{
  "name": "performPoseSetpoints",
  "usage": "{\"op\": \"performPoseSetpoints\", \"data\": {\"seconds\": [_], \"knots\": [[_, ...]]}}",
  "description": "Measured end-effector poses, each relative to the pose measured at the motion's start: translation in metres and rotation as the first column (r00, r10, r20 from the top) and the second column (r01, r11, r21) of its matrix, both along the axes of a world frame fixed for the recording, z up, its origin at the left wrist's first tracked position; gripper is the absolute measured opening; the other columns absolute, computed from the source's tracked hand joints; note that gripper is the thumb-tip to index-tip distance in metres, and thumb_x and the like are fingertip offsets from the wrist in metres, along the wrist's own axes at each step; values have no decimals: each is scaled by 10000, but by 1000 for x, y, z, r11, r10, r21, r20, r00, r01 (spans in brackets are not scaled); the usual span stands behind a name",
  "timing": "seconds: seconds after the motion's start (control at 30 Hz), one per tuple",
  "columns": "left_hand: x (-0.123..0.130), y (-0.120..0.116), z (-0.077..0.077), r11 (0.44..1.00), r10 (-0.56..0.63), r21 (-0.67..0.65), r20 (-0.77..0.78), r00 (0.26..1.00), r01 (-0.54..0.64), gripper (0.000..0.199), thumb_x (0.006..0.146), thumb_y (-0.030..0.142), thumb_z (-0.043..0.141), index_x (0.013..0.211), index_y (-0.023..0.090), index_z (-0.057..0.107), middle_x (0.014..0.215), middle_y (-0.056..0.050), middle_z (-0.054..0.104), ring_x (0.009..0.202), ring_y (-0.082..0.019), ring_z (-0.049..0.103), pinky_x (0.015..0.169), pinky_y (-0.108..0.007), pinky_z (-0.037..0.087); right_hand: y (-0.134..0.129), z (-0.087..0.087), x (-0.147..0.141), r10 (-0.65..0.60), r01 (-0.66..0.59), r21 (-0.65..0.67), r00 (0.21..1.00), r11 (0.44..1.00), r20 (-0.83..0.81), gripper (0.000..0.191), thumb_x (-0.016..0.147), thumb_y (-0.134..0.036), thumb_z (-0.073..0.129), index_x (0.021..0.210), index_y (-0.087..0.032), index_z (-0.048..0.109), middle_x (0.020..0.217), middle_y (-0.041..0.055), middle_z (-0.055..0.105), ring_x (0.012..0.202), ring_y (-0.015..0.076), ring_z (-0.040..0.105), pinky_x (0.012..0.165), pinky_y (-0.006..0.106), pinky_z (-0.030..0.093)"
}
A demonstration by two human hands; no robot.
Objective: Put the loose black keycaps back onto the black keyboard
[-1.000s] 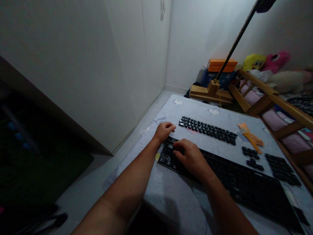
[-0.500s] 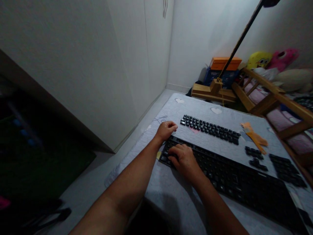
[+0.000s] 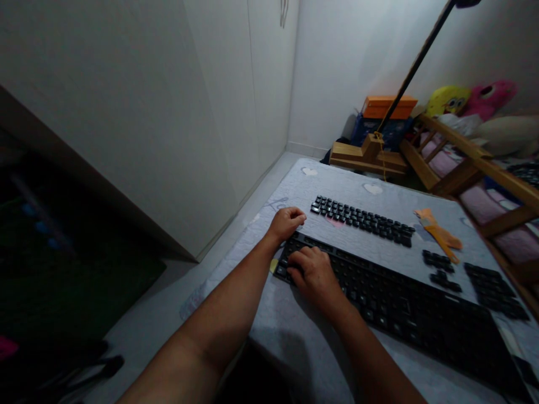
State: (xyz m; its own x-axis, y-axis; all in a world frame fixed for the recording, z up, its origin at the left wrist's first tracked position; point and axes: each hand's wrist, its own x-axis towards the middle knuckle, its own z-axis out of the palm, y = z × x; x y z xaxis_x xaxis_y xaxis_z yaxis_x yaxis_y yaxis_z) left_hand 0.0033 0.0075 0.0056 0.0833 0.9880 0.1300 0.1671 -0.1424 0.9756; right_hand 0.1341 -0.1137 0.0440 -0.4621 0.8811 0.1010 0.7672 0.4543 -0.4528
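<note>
A black keyboard (image 3: 379, 297) lies at a slant on the patterned cloth, with many of its key positions bare. Over its left end is my right hand (image 3: 311, 269), fingers bent down and thumb close to them at the keys; whatever they pinch is hidden. My left hand (image 3: 287, 221) rests beside the far left corner of the keyboard, its fingers curled together, and I cannot make out anything in them. Beyond the keyboard, loose black keycaps (image 3: 362, 220) are laid out in rows. Smaller keycap groups, one by the brush (image 3: 438, 261) and one farther right (image 3: 494, 292), lie apart.
An orange-handled brush (image 3: 440, 238) lies on an orange cloth (image 3: 450, 235) to the right. The patterned cloth (image 3: 290, 342) covers the work surface. A pale cabinet (image 3: 202, 112) stands at left; a wooden stand (image 3: 366, 154) and wooden rail (image 3: 484, 160) are behind and right.
My right hand has shifted very slightly left at the keyboard's left end. My left hand and the keycaps stay where they were.
</note>
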Motion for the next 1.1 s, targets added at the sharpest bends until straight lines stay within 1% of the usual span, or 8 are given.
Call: {"op": "performPoseSetpoints", "data": {"seconds": [0.2,0.4,0.53,0.73,0.83,0.97,1.1], "knots": [[1,0,-1,1000,-5,-6,11,1000,5,127,729,259,620,690,141,648,624,9,634,607,-112,572,639,-233,445,1,-3,-1,-17,17,-5,1000,1000,-8,99,906,-200,609,922,-221,704,929,43,654,918,210,540,840,340,347],[0,2,-5,999,-24,22,-2,1000,24,148,736,281,618,704,142,657,639,2,644,618,-117,583,648,-238,449,0,-3,-4,-43,43,19,999,999,-26,101,906,-196,603,901,-217,702,918,43,647,924,216,536,847,345,340],[0,0,-2,1000,-15,12,-22,1000,16,155,733,290,619,709,142,659,640,1,647,618,-119,585,650,-239,451,0,-5,-5,-50,51,15,998,999,-30,92,902,-192,603,888,-214,692,924,43,647,925,213,530,835,337,336],[0,-2,0,1000,-17,19,-45,999,18,160,741,294,611,715,144,660,648,-3,653,629,-123,589,656,-242,457,0,-7,-6,-55,55,4,998,998,-18,113,889,-168,594,939,-215,683,970,43,655,958,215,526,845,339,330],[1,-1,-2,1000,-19,21,-64,998,21,161,746,294,607,720,144,660,662,-4,659,638,-122,593,663,-241,460,-1,-4,-8,-63,63,-2,998,998,8,115,902,-195,584,909,-219,696,954,45,649,954,217,525,846,343,327],[1,-2,-1,1000,-18,16,-62,998,20,154,748,283,605,715,142,659,660,-5,659,633,-121,593,654,-238,459,0,-2,-11,-104,104,7,992,995,67,132,911,-245,584,895,-221,713,956,63,634,960,228,515,852,360,323],[2,-2,0,999,-20,24,-69,997,22,149,746,272,606,706,139,658,654,-3,652,622,-117,582,638,-234,446,3,-1,-15,-122,120,21,983,993,139,164,924,-253,560,897,-224,719,961,75,625,967,240,506,835,373,321]]}}
